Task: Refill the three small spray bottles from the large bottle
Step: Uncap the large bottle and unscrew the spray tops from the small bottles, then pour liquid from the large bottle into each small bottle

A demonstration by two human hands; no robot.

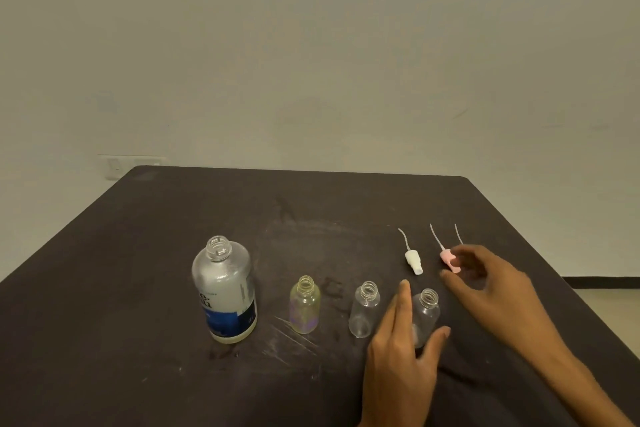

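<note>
The large bottle (225,291), uncapped with a blue label, stands on the dark table (138,270) at the left. To its right stand three small uncapped bottles in a row: a tinted one (305,305), a clear one (364,309) and another clear one (426,312). My left hand (401,347) brackets that last bottle, straight fingers on its left and thumb on its right. Behind them lie a white spray head (414,260) and a pink spray head (448,258), each with a dip tube. My right hand (491,281) hovers there with loosely curled fingers, covering a third spray head whose tube (458,234) sticks out.
The table's far edge meets a plain wall with a switch plate (131,166) at the left. The right table edge runs diagonally down past my right forearm. Scuff marks streak the tabletop near the small bottles.
</note>
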